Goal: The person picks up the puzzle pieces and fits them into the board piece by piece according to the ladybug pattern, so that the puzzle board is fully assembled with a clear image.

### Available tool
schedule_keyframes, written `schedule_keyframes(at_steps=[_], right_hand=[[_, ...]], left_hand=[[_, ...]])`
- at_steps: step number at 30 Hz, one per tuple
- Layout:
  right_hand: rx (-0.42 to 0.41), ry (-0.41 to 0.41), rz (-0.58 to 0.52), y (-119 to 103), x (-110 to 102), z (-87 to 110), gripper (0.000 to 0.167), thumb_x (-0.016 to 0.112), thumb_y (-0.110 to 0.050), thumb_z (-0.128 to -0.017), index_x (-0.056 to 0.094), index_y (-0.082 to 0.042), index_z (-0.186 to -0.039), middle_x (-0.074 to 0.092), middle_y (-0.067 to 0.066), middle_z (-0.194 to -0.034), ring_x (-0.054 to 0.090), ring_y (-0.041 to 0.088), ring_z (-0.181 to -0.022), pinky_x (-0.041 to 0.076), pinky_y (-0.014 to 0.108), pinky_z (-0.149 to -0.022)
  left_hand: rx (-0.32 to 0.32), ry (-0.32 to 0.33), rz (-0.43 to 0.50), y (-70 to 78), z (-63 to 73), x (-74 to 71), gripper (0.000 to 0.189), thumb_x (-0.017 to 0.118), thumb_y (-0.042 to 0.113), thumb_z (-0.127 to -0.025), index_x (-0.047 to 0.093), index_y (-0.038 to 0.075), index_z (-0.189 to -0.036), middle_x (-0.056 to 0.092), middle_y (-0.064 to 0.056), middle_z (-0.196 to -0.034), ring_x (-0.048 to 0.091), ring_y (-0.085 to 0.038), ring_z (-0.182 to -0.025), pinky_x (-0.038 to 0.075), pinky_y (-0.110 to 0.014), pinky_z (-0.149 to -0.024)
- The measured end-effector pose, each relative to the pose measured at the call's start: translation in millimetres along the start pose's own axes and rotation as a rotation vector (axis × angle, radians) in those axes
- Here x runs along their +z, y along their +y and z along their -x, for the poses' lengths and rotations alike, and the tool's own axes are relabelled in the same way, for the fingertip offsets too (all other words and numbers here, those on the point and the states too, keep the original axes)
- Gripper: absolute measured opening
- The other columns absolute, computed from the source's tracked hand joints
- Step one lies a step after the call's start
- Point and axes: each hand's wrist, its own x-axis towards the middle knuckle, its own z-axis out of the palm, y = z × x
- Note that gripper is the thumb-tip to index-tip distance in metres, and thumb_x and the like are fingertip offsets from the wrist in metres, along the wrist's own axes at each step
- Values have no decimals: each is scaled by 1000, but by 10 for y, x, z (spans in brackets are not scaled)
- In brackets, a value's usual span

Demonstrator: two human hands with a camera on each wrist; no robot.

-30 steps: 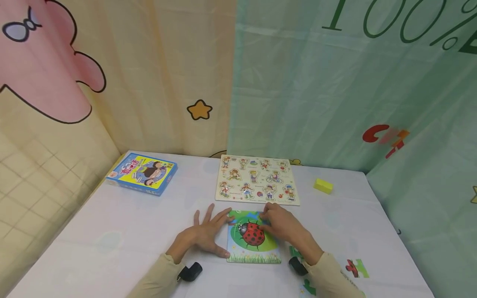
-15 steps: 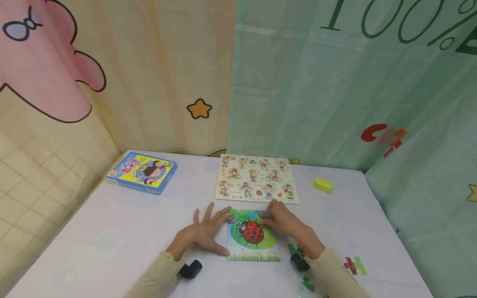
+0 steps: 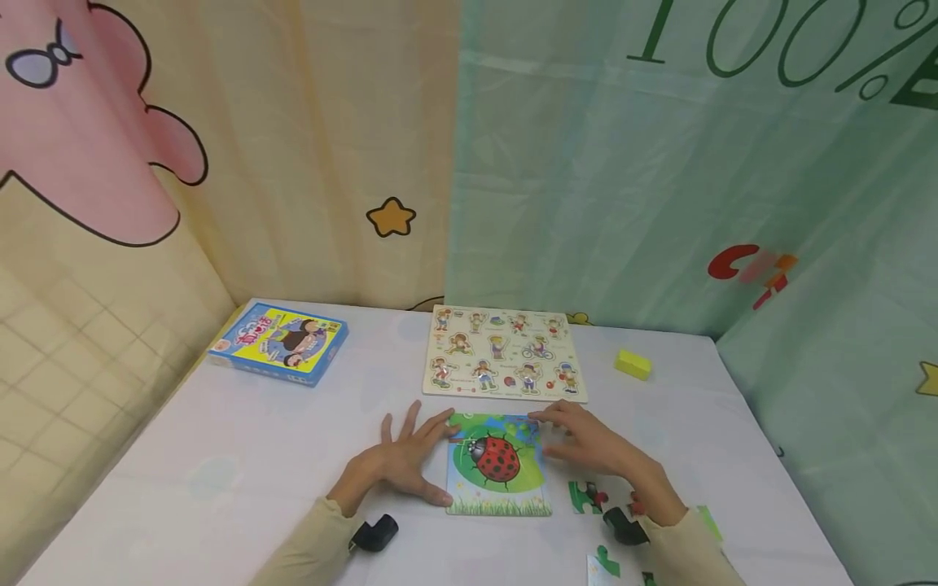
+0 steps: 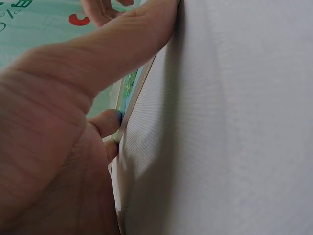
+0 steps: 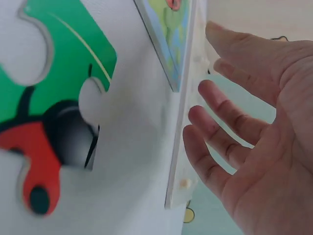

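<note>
**White table (image 3: 256, 480), ladybug puzzle (image 3: 498, 464) between two hands**

Clock centre: the puzzle; 12 o'clock is the table's far side. Figure board (image 3: 515, 356) flat at 12, just beyond the puzzle, apart from it. Blue-yellow box (image 3: 282, 343) at 10, well apart. Puzzle lies flat, ladybug at its middle.

Left hand (image 3: 405, 462) at 9: fingers spread wide, thumb and index touching the puzzle's left edge. Right hand (image 3: 592, 441) between 2 and 3: fingers parted, loosely bent, tips by the upper-right corner; cannot tell whether they touch.

Loose green-and-red piece (image 3: 579, 495) near 4; green-and-white piece (image 3: 602, 563) between 4 and 5. Yellow block (image 3: 633, 365) at 2.
</note>
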Motion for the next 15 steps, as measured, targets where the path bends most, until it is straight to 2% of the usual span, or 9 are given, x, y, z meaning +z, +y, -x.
schedule_keyframes(at_steps=[5, 10, 15], right_hand=[[108, -27, -27, -23, -32, 226, 53, 75, -35, -90, 61, -14, -137, 63, 1, -130, 59, 24, -114, 51, 45, -96], [131, -53, -24, 1, 12, 436, 58, 77, -41, -86, 63, -13, -134, 65, 2, -130, 60, 27, -121, 51, 46, -100], [186, -63, -7, 1, 42, 619, 60, 80, -45, -82, 64, -14, -132, 65, -2, -129, 60, 26, -120, 51, 46, -100]], left_hand=[[0, 3, -4, 2, -6, 8, 105, 84, 60, -69, 32, 30, -156, 8, 6, -170, -13, -46, -152, -9, -77, -111], [5, 2, 14, 6, 14, -2, 104, 84, 59, -70, 33, 29, -156, 8, 6, -169, -13, -46, -152, -10, -77, -111], [14, 2, 20, 13, 25, -5, 104, 84, 59, -71, 32, 29, -156, 8, 6, -169, -13, -46, -152, -10, -78, -111]])
